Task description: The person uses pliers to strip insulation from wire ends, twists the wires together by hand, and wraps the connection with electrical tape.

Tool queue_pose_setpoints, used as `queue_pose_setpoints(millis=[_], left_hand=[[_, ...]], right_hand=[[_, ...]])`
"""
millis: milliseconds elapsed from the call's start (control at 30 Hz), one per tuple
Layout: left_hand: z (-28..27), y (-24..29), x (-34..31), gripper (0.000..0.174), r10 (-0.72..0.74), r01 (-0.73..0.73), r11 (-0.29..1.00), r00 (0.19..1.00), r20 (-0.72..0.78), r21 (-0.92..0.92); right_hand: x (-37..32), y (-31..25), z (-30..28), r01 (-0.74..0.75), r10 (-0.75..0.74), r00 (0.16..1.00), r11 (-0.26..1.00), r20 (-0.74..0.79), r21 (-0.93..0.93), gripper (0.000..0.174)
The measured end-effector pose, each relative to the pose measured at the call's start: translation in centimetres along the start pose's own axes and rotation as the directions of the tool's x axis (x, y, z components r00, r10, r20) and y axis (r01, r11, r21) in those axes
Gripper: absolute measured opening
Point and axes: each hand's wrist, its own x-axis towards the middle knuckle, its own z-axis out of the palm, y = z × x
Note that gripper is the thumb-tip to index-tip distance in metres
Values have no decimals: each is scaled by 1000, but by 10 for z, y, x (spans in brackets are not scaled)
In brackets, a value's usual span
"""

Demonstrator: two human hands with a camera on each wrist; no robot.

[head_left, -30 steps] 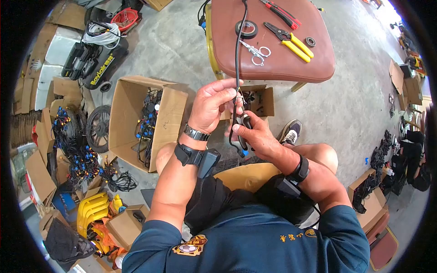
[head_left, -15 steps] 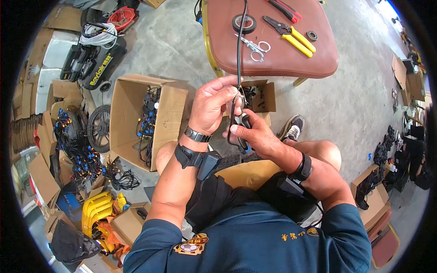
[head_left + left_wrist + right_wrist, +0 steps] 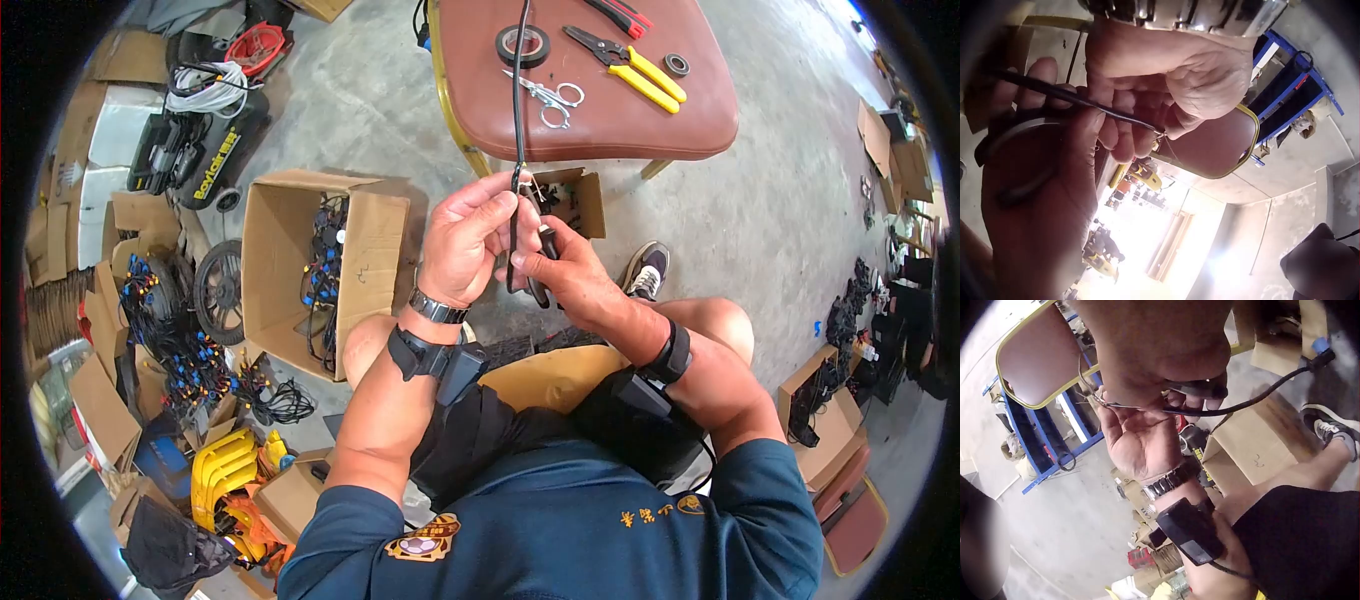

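In the head view my left hand (image 3: 468, 245) pinches a black cable (image 3: 517, 115) between thumb and fingers. Thin bare wires (image 3: 531, 184) stick out of the cable beside the fingertips. My right hand (image 3: 575, 278), just right of and below the left, grips a tool with black handles (image 3: 548, 240); its working end is hidden among the fingers. The right thumb lies close to the lower stretch of cable. In the right wrist view the cable (image 3: 1254, 400) runs off to a blue-tipped connector (image 3: 1320, 345).
A brown padded chair seat (image 3: 600, 135) ahead bears black tape (image 3: 523, 46), folding scissors (image 3: 548, 100), yellow-handled wire strippers (image 3: 640, 75), a red-handled tool (image 3: 630, 20) and a small bearing (image 3: 677, 65). A cardboard box (image 3: 375, 280) of wiring stands left; a smaller box (image 3: 592, 205) sits beyond the hands.
The right hand has come slightly upward, closer to the left fingertips. The cable's lower end, visible earlier below the right hand, has drawn up. The left hand keeps its pinch on the cable.
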Motion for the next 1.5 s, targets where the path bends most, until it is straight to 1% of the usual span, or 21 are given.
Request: queue_pose_setpoints(millis=[67,167,200,233,300,400,433,500,533,633,667,767,867,967,1033,1100,1167,1267,1333,1433,1500], left_hand=[[0,-1,-1,33,13,-14,1000,1000,-7,-28],[2,-3,-3,32,28,-30,999,999,-31,-42],[1,-3,-3,31,34,-35,999,999,-34,-30],[0,-3,-3,31,40,-40,999,999,-36,-18],[0,-2,-4,29,18,-19,1000,999,-31,-9],[4,-3,-6,24,3,-3,1000,998,-56,-12],[6,-3,-7,23,0,-1,1000,998,-68,-15],[3,-4,-6,21,-16,16,1000,999,-39,0],[2,-4,-6,20,-24,24,1000,999,-25,7],[3,-3,-7,18,-43,44,999,998,-41,8],[2,-2,-7,18,-45,46,999,998,-43,19],[2,-1,-5,18,-56,60,996,997,-60,62],[7,2,-3,18,-88,97,989,993,-83,111],[8,1,0,18,-123,129,984,991,-56,125],[8,-3,0,18,-147,150,981,989,-31,127],[7,-6,1,18,-137,140,983,990,-36,121],[6,-6,5,19,-100,105,986,994,-44,128],[5,-12,4,22,-48,59,983,997,-65,176],[12,-13,4,24,-12,27,970,998,-63,242],[10,-10,6,27,-30,35,977,999,-24,210],[8,-9,7,28,-26,30,979,999,-26,203]], right_hand=[[-1,-3,0,-10,10,1000,1000,10,-20,33],[0,-19,-1,-15,9,996,998,-92,-64,36],[-1,-36,4,-28,25,992,999,-125,-25,40],[5,-36,-6,16,-11,997,998,-83,64,36],[16,-41,-12,149,-134,986,976,-99,159,31],[24,-61,-10,258,-240,958,960,-157,107,27],[27,-66,-12,259,-250,959,964,-135,53,26],[33,-75,-17,263,-267,960,963,-88,-56,24],[36,-77,-13,256,-250,961,966,-117,43,19],[43,-86,-14,218,-216,974,976,-66,25,17],[43,-90,-13,191,-192,979,981,-64,-24,16],[44,-93,-15,284,-288,957,954,-30,-96,18],[51,-90,-15,393,-396,918,914,-17,-102,19],[52,-91,-16,420,-426,905,898,-15,-128,21],[53,-92,-13,414,-422,906,897,-27,-155,23],[54,-90,-14,398,-409,912,900,-29,-176,25],[61,-92,-17,387,-395,919,901,-7,-195,26],[60,-100,-21,318,-340,940,910,-37,-266,32],[61,-99,-23,336,-360,933,893,-27,-301,31],[59,-101,-27,344,-373,928,870,-17,-354,30],[57,-104,-28,336,-367,930,862,-10,-380,30]])
